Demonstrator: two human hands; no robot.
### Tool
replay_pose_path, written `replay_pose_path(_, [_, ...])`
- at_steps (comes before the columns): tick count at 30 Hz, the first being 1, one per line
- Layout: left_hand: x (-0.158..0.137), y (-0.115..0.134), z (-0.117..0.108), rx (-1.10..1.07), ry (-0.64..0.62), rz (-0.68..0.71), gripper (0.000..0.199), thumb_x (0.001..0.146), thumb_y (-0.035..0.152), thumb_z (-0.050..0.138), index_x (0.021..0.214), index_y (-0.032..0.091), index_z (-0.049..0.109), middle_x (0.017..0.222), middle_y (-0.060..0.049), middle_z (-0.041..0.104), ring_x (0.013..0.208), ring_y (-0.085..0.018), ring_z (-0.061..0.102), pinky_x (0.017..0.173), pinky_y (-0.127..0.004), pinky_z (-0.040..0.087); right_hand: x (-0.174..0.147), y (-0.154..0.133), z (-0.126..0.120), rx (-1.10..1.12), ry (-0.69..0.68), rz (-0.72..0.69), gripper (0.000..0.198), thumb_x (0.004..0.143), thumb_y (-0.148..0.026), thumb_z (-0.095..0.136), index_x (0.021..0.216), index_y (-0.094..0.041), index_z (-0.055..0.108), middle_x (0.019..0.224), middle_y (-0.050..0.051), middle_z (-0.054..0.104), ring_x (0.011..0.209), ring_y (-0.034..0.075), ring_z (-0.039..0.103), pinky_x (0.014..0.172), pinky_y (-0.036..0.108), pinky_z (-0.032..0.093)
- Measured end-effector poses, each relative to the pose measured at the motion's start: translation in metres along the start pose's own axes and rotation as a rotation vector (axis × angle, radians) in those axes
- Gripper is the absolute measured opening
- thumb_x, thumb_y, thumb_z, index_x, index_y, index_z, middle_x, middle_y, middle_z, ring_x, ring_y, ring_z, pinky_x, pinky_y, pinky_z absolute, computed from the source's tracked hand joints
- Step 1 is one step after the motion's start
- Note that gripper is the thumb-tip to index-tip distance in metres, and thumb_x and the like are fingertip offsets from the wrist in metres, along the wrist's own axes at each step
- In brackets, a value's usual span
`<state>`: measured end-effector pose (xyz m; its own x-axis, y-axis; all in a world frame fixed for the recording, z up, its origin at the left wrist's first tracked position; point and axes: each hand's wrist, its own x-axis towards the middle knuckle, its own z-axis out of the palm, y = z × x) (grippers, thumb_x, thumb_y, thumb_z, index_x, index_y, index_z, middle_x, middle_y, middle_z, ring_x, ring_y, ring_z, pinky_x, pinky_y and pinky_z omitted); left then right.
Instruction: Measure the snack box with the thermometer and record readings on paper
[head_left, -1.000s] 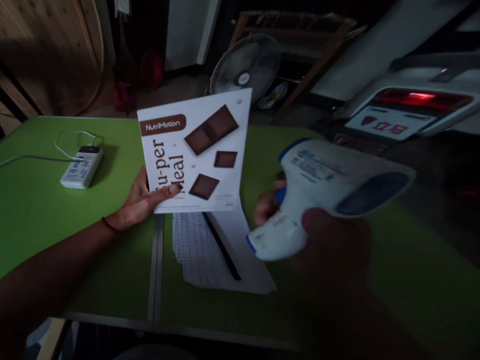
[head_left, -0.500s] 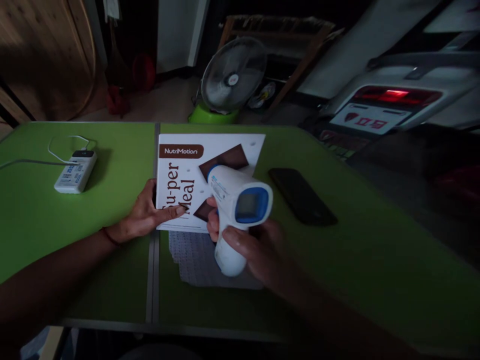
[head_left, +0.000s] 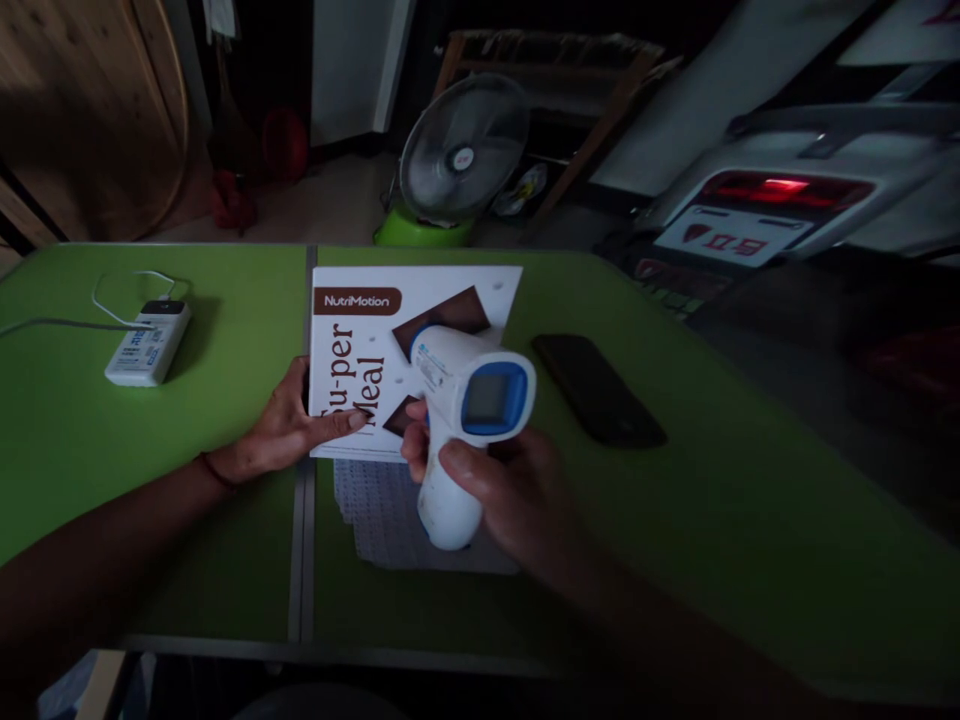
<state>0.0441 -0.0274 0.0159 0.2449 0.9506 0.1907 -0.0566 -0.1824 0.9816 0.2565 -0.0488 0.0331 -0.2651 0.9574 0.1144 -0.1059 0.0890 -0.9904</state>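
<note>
My left hand (head_left: pixel 296 425) grips the left side of a white box (head_left: pixel 349 345) printed "NutriMotion" and "Su-per Meal", thumb across its front, other fingers out of sight behind it. My right hand (head_left: pixel 499 485) is wrapped round the handle of a white and blue infrared thermometer (head_left: pixel 454 490). Its nose points at the front of the box, and its blue-framed screen faces me, looking blank. Whether nose and box touch, I cannot tell. Below the box, a grey patterned cloth or mat (head_left: pixel 382 520) lies on the green table (head_left: pixel 225 540).
To the right lies a dark phone (head_left: pixel 598 390). A white power strip (head_left: pixel 148 345) with cables is at the left. Beyond the table stand a fan (head_left: pixel 463 150) on a green base and a vehicle's rear with a lit red lamp (head_left: pixel 787 190). A metal seam crosses the tabletop.
The whole view has shifted slightly. The thermometer has moved a little left and tilted slightly in my right hand. My left hand keeps its hold on the box.
</note>
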Motion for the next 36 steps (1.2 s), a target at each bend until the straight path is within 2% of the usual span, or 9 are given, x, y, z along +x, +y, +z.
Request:
replay_pose_path(4, [0.0002, 0.0044, 0.0017, 0.005, -0.027, 0.014, 0.049, 0.077, 0.039, 0.086, 0.116, 0.018, 0.063, 0.114, -0.010, 0.077, 0.106, -0.031, 0.074, 0.093, -0.048, 0.064, -0.0010, 0.0040, 0.0016, 0.006, 0.037, -0.014, 0.026, 0.074, -0.047, 0.084, 0.070, -0.025, 0.070, 0.064, 0.001, 0.069, 0.057, 0.017, 0.060, 0.051, 0.031, 0.052])
replay_pose_path(7, [0.0005, 0.0057, 0.0014, 0.008, -0.029, 0.014, 0.050, 0.078, 0.038, 0.085, 0.118, 0.018, 0.063, 0.116, -0.011, 0.076, 0.107, -0.031, 0.073, 0.093, -0.048, 0.063, -0.0009, 0.0054, 0.0030, 0.038, 0.037, -0.033, 0.031, 0.075, -0.052, 0.083, 0.074, -0.024, 0.072, 0.066, 0.002, 0.071, 0.057, 0.017, 0.061, 0.052, 0.032, 0.053])
replay_pose_path(11, [0.0003, 0.0059, -0.0001, 0.060, -0.032, 0.027, 0.048, 0.079, 0.040, 0.085, 0.115, 0.018, 0.064, 0.112, -0.011, 0.076, 0.103, -0.030, 0.073, 0.087, -0.047, 0.063, -0.0009, 0.0060, 0.0026, 0.010, 0.037, -0.045, 0.034, 0.074, -0.055, 0.084, 0.072, -0.024, 0.070, 0.065, 0.000, 0.068, 0.057, 0.017, 0.059, 0.053, 0.033, 0.052])
replay_pose_path(17, [0.0006, 0.0090, -0.0010, 0.069, -0.046, 0.034, 0.045, 0.080, 0.037, 0.083, 0.116, 0.019, 0.063, 0.114, -0.010, 0.077, 0.107, -0.031, 0.073, 0.092, -0.049, 0.063, -0.0003, 0.0066, 0.0028, 0.060, 0.004, -0.042, 0.029, 0.077, -0.052, 0.084, 0.077, -0.025, 0.072, 0.071, 0.002, 0.072, 0.061, 0.018, 0.062, 0.056, 0.033, 0.054])
replay_pose_path(23, [0.0001, 0.0030, -0.0009, 0.029, -0.021, 0.026, 0.049, 0.078, 0.037, 0.086, 0.116, 0.019, 0.060, 0.116, -0.010, 0.076, 0.107, -0.030, 0.073, 0.093, -0.047, 0.064, 0.0000, 0.0073, 0.0024, 0.002, 0.023, -0.033, 0.036, 0.073, -0.055, 0.084, 0.075, -0.023, 0.069, 0.068, 0.001, 0.068, 0.063, 0.017, 0.060, 0.058, 0.034, 0.051])
replay_pose_path(36, [-0.0001, 0.0090, -0.0006, 0.044, -0.057, 0.017, 0.046, 0.080, 0.038, 0.085, 0.115, 0.018, 0.061, 0.114, -0.010, 0.077, 0.105, -0.028, 0.074, 0.090, -0.043, 0.064, 0.0002, 0.0068, 0.0015, -0.030, 0.007, -0.037, 0.030, 0.072, -0.049, 0.086, 0.077, -0.024, 0.070, 0.070, 0.000, 0.069, 0.063, 0.018, 0.062, 0.058, 0.035, 0.054])
